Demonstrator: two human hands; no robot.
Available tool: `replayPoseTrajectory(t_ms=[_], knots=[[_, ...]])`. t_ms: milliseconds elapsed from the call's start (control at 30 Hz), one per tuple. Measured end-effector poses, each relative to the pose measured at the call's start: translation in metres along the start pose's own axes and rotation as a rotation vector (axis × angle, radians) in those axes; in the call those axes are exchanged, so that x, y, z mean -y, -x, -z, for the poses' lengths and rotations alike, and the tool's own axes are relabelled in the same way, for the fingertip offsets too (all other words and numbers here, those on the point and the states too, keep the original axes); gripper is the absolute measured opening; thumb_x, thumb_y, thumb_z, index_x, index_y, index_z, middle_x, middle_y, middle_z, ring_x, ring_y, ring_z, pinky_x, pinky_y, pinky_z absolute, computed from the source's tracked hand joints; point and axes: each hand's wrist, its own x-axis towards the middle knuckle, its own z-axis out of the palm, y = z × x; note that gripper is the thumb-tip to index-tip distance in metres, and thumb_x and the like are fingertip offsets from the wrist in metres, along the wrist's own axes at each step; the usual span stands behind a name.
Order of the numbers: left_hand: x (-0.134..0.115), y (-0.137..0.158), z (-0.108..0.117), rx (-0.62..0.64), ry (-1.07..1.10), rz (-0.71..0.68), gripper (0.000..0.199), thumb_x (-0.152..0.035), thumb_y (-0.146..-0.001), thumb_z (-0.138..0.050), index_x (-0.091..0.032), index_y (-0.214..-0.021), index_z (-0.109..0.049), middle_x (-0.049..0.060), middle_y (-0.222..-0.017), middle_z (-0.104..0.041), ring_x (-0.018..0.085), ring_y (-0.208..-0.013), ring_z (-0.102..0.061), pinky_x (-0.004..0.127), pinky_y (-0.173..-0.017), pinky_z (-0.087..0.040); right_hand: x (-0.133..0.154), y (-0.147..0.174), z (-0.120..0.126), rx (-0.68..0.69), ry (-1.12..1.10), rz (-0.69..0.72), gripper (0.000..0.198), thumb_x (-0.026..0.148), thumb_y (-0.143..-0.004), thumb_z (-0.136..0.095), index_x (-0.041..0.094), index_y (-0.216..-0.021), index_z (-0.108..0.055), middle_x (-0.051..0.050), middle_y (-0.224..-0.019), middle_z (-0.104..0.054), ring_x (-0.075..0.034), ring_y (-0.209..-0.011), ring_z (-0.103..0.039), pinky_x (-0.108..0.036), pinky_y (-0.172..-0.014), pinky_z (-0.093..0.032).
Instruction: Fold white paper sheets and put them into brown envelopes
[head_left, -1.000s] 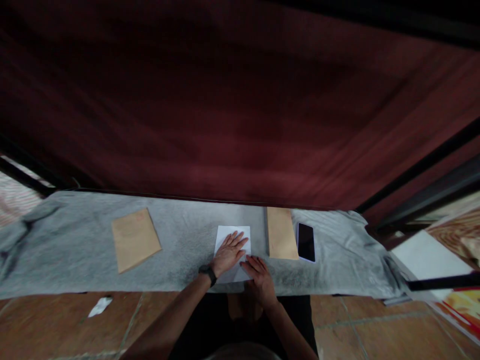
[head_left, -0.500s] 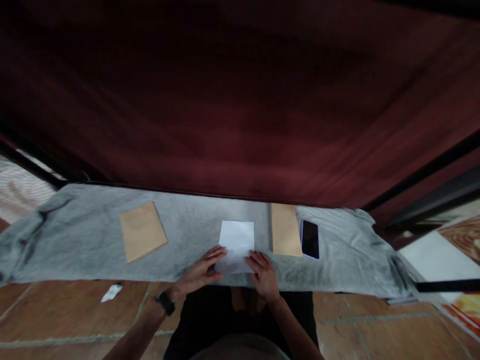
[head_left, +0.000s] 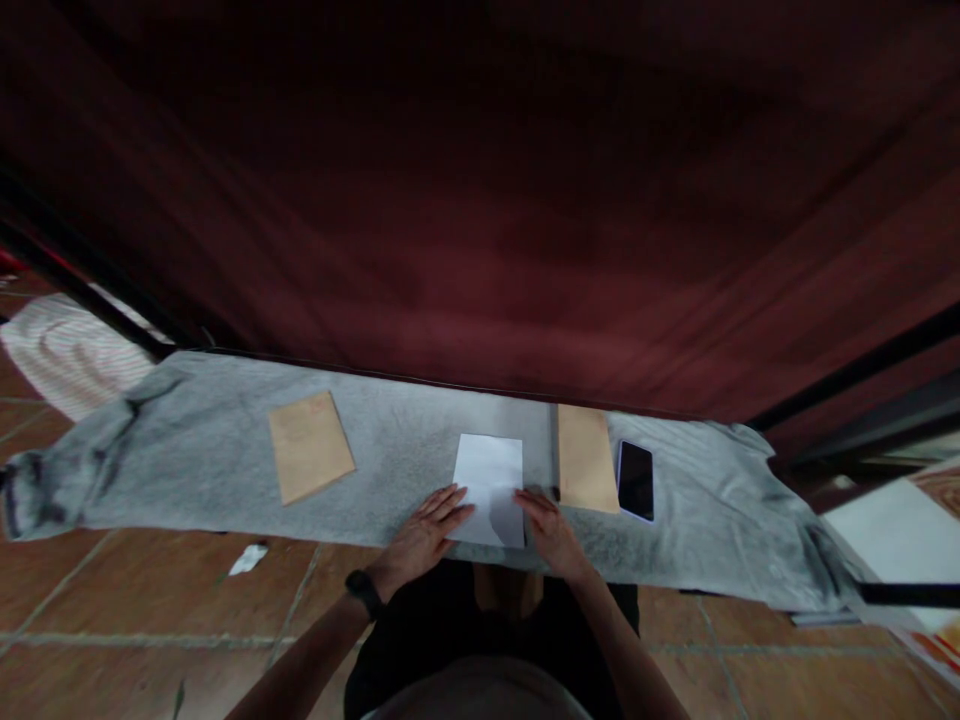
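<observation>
A white sheet of paper [head_left: 489, 468] with a crease across its middle lies on the grey cloth in front of me. My left hand [head_left: 426, 528] rests along its left edge, fingers stretched out and their tips on the paper. At the right edge, my right hand [head_left: 551, 532] has its fingers extended, with the tips touching the sheet. Neither hand is closed round anything. To the right of the paper lies a tan envelope or stack of envelopes [head_left: 587, 460], close to my right hand. Another tan envelope [head_left: 311, 448] lies flat farther left, slightly turned.
A phone [head_left: 636, 482] with a dark screen lies right of the envelopes. The grey cloth [head_left: 202, 450] covers a long narrow surface, backed by a dark red panel [head_left: 480, 250]. A white scrap [head_left: 248, 559] lies on the tiled floor [head_left: 180, 590].
The whole view has shifted, so things appear farther right. My fingers have slid slightly along the sheet's side edges, and its lower half looks flatter and brighter.
</observation>
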Motion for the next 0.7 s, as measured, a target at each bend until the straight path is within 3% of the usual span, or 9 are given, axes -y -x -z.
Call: replayPoseTrajectory(t_ms=[233,433,600,700], knots=[[-0.004,-0.001,-0.007,-0.009,-0.115,0.006,0.068,-0.01,-0.083,-0.059,-0.029,-0.147,-0.045,0.004,-0.159,-0.038,0.025,-0.149,-0.029,0.047,-0.121,-0.03,0.015,-0.066,-0.042,0.005,0.337,0.124,0.042,0.03,-0.101,-0.046,0.022,-0.142,-0.054,-0.009,-0.153,-0.046,-0.024,-0.143,-0.04,-0.046,-0.118,-0.034],[-0.003,-0.002,-0.007,0.012,-0.131,-0.001,0.066,-0.012,-0.084,-0.059,-0.029,-0.147,-0.045,0.005,-0.16,-0.037,0.026,-0.149,-0.029,0.047,-0.12,-0.032,-0.009,-0.088,-0.041,-0.068,0.514,-0.021,0.045,0.032,-0.102,-0.046,0.022,-0.146,-0.049,-0.009,-0.157,-0.04,-0.025,-0.145,-0.038,-0.045,-0.119,-0.031],[0.0,-0.004,-0.003,0.022,-0.06,0.016,0.063,-0.012,-0.084,-0.062,-0.031,-0.143,-0.05,0.005,-0.157,-0.042,0.025,-0.146,-0.035,0.047,-0.119,-0.034,-0.021,-0.096,-0.029,-0.127,0.376,-0.09,0.044,0.023,-0.1,-0.046,0.019,-0.143,-0.052,-0.011,-0.153,-0.047,-0.023,-0.142,-0.042,-0.046,-0.119,-0.03],[0.006,-0.008,0.0,-0.027,0.065,0.031,0.047,-0.016,-0.087,-0.061,-0.029,-0.132,-0.061,0.004,-0.149,-0.053,0.022,-0.141,-0.044,0.045,-0.117,-0.038,-0.025,-0.079,-0.025,-0.153,0.208,-0.088,0.044,0.012,-0.096,-0.04,0.02,-0.133,-0.062,-0.009,-0.141,-0.06,-0.018,-0.133,-0.053,-0.041,-0.116,-0.039]])
